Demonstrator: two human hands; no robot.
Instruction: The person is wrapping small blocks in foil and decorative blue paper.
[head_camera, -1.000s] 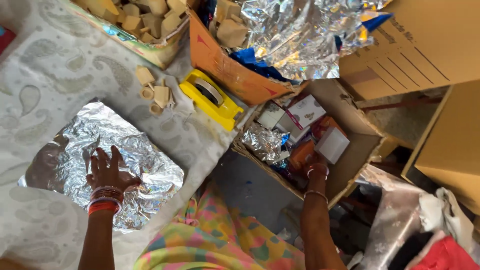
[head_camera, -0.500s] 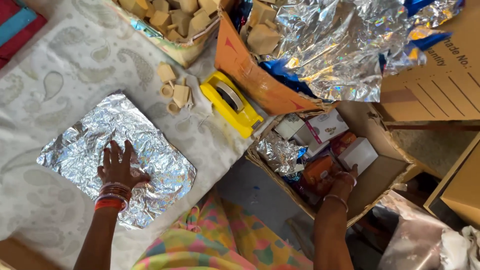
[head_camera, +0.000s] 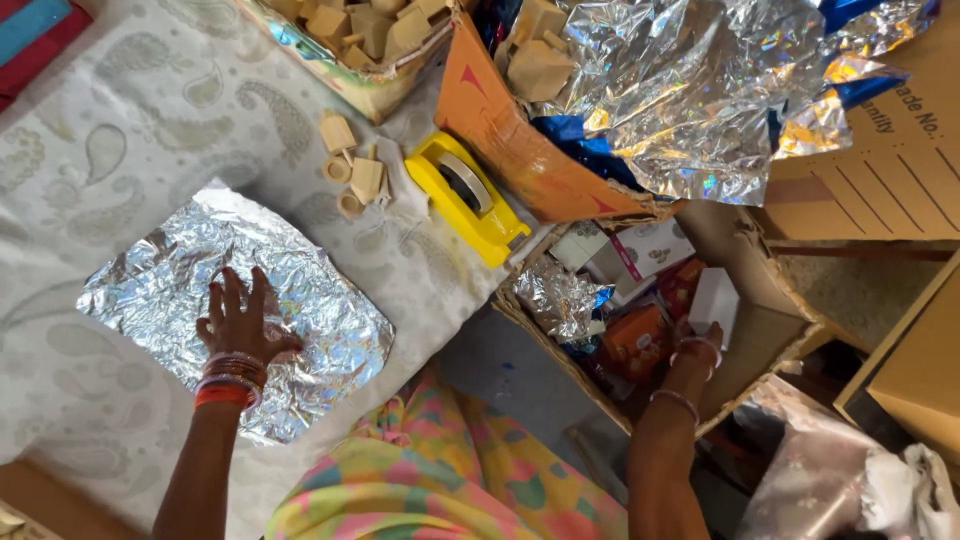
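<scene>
One crinkled silver foil sheet (head_camera: 300, 300) lies under the spread left hand (head_camera: 238, 322); right hand (head_camera: 697, 345), grip hidden, reaches into a cardboard box (head_camera: 760, 310).

Small packages are lying in the open cardboard box (head_camera: 745, 300) around the right hand (head_camera: 698, 345): a white carton (head_camera: 715, 298) touching its fingers, an orange packet (head_camera: 636, 340) just left, white printed boxes (head_camera: 640, 250) beyond.
</scene>
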